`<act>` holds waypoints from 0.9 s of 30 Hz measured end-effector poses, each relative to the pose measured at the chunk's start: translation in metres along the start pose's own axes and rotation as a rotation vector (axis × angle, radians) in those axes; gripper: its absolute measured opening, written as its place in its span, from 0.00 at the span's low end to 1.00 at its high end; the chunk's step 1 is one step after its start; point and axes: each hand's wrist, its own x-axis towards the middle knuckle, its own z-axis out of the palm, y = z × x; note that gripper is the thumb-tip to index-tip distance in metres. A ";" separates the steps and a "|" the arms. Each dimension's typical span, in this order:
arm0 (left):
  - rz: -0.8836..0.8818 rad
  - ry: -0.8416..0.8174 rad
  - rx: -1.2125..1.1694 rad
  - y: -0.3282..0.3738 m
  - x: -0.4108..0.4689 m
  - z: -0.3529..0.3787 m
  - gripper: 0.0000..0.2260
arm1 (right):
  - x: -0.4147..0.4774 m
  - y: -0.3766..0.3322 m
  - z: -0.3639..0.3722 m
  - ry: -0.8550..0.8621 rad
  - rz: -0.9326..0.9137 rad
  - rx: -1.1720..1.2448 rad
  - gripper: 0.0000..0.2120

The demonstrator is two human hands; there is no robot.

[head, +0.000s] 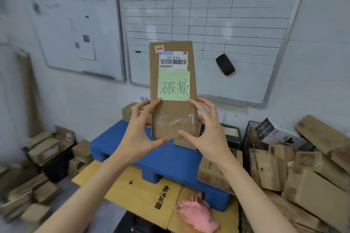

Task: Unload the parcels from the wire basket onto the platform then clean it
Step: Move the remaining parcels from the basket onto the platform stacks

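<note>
Head view: I have the parcel (173, 111) upright between both hands. The left hand (138, 134) and right hand (210, 130) each grip its lower end, fingers (153, 103) on the side edges and thumbs under the bottom. The blue platform (170, 162) lies just below the fingers, and the wire basket (248, 138) sits right of them (other parcels (270, 166) show inside it). My worry is that, gripped so low, the tall parcel could tip forward, slip out and land off the platform.
</note>
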 end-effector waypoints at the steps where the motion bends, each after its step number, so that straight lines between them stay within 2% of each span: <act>1: -0.002 0.010 0.005 -0.006 -0.004 -0.015 0.44 | 0.003 -0.008 0.013 -0.006 -0.012 0.032 0.40; 8: -0.063 0.102 0.010 -0.042 -0.027 -0.096 0.46 | 0.034 -0.058 0.087 -0.088 -0.107 0.142 0.38; 16: -0.132 0.198 0.013 -0.087 -0.034 -0.147 0.46 | 0.070 -0.076 0.159 -0.167 -0.148 0.244 0.38; 22: -0.231 0.241 -0.058 -0.133 -0.019 -0.175 0.45 | 0.107 -0.059 0.230 -0.204 -0.035 0.459 0.49; 27: -0.256 0.230 -0.016 -0.175 0.012 -0.195 0.44 | 0.151 -0.045 0.275 -0.220 0.018 0.569 0.43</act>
